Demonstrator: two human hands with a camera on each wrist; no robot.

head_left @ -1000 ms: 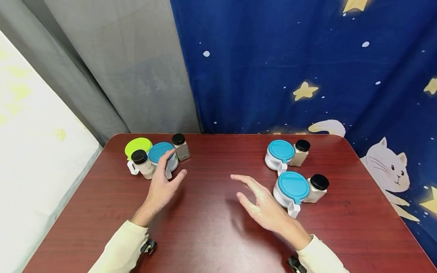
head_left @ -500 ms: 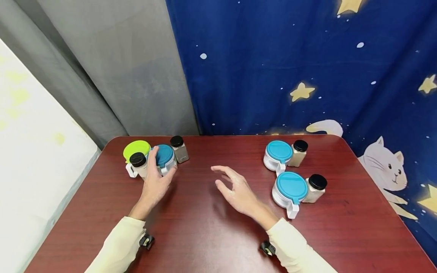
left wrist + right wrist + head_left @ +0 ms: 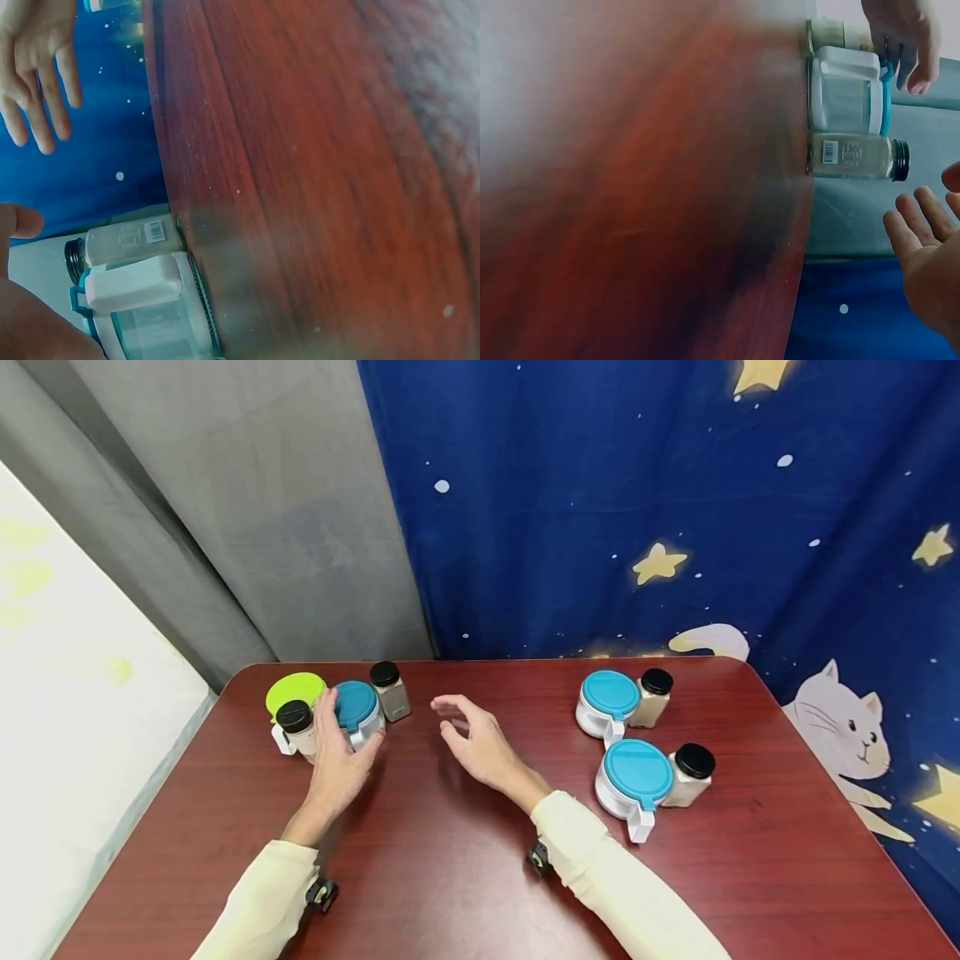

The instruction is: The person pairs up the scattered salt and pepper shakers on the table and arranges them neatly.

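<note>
My left hand (image 3: 339, 770) is over the left group of jars, fingers lying between a blue-lidded jar (image 3: 355, 706) with a white handle and a black-capped shaker (image 3: 296, 718). Its thumb stands apart from the fingers, near the handle side. In the right wrist view that left hand (image 3: 909, 34) hangs close by the blue lid (image 3: 887, 97). My right hand (image 3: 480, 745) hovers over the table, fingers spread and holding nothing, right of a black-capped bottle (image 3: 391, 692). The bottle (image 3: 851, 156) is upright beside the jar, as the right wrist view also shows.
A green-lidded jar (image 3: 294, 693) stands behind the shaker. On the table's (image 3: 465, 877) right side are two more blue-lidded jars, one farther back (image 3: 610, 697) and one nearer (image 3: 637, 777), each beside a black-capped bottle (image 3: 690, 777). Curtains (image 3: 525, 527) hang behind the far edge.
My right hand has moved left and farther back, from beside the right jars toward the left group. My left hand has shifted slightly left, its fingers now between shaker and blue-lidded jar.
</note>
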